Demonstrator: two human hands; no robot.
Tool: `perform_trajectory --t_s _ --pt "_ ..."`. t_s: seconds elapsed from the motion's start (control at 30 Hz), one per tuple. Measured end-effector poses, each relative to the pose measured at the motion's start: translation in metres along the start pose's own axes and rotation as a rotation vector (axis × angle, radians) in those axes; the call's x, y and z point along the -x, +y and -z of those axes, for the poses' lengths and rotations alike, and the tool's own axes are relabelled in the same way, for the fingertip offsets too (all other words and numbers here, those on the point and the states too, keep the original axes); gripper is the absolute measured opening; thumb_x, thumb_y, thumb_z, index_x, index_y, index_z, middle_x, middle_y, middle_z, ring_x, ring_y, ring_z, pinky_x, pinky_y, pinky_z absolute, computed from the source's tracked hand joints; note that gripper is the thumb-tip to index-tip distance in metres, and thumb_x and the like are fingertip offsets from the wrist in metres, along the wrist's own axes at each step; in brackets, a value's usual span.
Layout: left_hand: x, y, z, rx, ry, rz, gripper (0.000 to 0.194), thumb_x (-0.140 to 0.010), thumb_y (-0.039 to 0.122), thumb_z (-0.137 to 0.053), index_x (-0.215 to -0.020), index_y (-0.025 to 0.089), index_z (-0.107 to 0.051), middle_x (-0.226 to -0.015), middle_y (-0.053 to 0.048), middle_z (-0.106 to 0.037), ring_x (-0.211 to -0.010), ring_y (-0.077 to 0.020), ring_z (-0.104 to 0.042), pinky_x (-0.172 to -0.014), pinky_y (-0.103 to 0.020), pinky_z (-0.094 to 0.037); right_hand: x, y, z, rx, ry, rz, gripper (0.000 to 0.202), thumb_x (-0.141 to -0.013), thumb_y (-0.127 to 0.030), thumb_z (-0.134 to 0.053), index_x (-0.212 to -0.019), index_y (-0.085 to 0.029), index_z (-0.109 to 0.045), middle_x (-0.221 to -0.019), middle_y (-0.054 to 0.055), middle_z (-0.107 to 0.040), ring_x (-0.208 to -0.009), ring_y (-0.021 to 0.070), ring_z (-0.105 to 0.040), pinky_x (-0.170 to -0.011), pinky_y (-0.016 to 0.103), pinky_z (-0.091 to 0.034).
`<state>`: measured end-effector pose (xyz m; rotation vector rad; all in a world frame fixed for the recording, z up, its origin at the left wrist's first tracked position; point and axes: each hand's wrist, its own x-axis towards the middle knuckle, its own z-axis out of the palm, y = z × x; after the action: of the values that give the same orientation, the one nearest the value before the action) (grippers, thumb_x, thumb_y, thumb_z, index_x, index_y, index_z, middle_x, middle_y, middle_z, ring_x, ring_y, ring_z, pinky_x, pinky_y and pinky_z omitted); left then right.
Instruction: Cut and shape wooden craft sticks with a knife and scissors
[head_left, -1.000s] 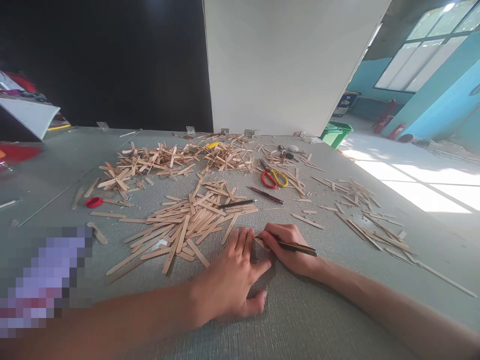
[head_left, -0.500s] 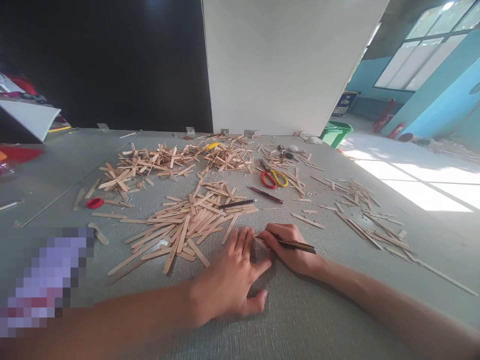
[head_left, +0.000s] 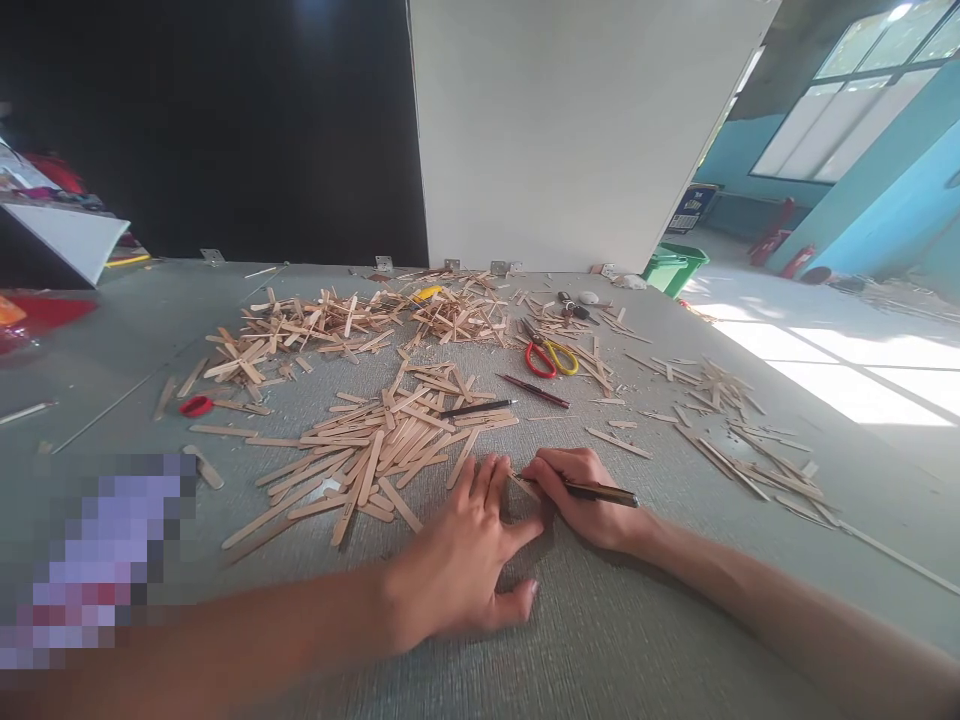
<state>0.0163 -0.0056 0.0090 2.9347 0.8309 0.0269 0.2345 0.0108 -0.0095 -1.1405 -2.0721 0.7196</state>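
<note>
My right hand (head_left: 589, 498) is closed round a dark pen (head_left: 600, 493), whose tip touches a small wooden stick piece (head_left: 523, 484) on the table. Beside it my left hand (head_left: 472, 550) lies with its fingertips down on the left end of that piece, thumb and a finger spread apart. A heap of flat wooden sticks (head_left: 367, 455) spreads just beyond my left hand. On the heap's right side rests a black pen (head_left: 478, 408), and a dark red pen (head_left: 533, 391) lies to its right.
Scissors with red and yellow handles (head_left: 551, 358) lie farther back. Piles of broken sticks (head_left: 307, 325) line the table's back, with more scattered sticks (head_left: 720, 385) at the right. A red ring (head_left: 196, 406) is at the left. An upright panel (head_left: 585, 130) stands behind.
The view has shifted slightly, so the things on the table appear a little farther right. Both hands hold nearly the same pose, with the pen still in my right hand.
</note>
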Motion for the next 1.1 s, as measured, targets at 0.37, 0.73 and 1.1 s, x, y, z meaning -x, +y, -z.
perform_trajectory --t_s 0.37,0.73,1.1 --pt "-0.0004 0.0014 -0.0001 -0.019 -0.007 0.009 0.066 -0.098 0.061 -0.046 -0.153 0.024 -0.047 -0.160 -0.024 -0.040 -0.148 -0.0525 -0.033 -0.117 -0.072 -0.020 -0.0002 -0.0055 0.0057 -0.026 -0.045 0.037 0.042 -0.110 -0.036 -0.038 -0.070 -0.022 -0.041 -0.065 -0.004 -0.042 -0.057 0.0119 -0.036 -0.057 0.029 -0.031" --pt "0.0003 0.0002 0.0006 -0.030 -0.008 -0.010 0.068 -0.099 0.061 -0.046 -0.156 0.023 -0.044 -0.160 -0.024 -0.042 -0.147 -0.0500 -0.037 -0.118 -0.070 -0.022 0.0048 -0.0007 0.0034 -0.011 -0.019 0.058 0.043 -0.111 -0.035 -0.037 -0.072 -0.021 -0.047 -0.066 -0.003 -0.043 -0.058 0.0126 -0.040 -0.058 0.030 -0.032" --pt "-0.0002 0.0024 0.0000 -0.024 -0.040 -0.011 0.069 -0.099 0.059 -0.045 -0.158 0.022 -0.041 -0.162 -0.026 -0.037 -0.148 -0.0521 -0.035 -0.118 -0.069 -0.023 0.0063 -0.0015 0.0000 0.048 0.108 0.135 0.043 -0.111 -0.032 -0.038 -0.077 -0.018 -0.061 -0.063 0.000 -0.052 -0.053 0.0120 -0.045 -0.054 0.028 -0.034"
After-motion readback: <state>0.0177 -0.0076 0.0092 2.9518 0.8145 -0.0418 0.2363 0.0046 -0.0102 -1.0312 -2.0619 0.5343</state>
